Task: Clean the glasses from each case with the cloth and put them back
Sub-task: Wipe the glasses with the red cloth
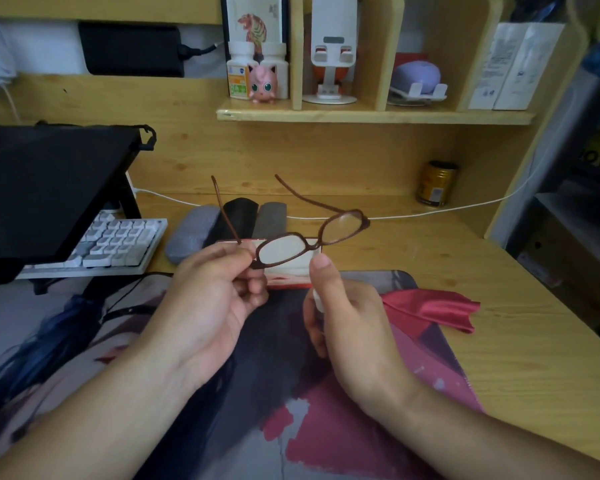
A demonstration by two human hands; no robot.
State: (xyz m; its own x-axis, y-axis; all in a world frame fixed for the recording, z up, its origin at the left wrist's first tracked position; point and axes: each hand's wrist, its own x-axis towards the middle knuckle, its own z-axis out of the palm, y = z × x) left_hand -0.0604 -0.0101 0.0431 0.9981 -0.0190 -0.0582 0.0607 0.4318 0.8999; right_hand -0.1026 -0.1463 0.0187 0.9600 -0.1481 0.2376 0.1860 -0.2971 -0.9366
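I am holding the brown-framed glasses (309, 237) up above the desk (499, 306), temples unfolded and pointing away from me. My left hand (208, 299) is pinching the frame at its left hinge corner. My right hand (347, 313) is curling around a small white object I cannot identify, thumb raised just below the bridge. The red cloth (430, 306) is lying on the printed desk mat (291, 393), just beside that hand. Three closed cases, light grey (191, 233), black (239, 216) and dark grey (272, 216), are sitting side by side beyond the glasses.
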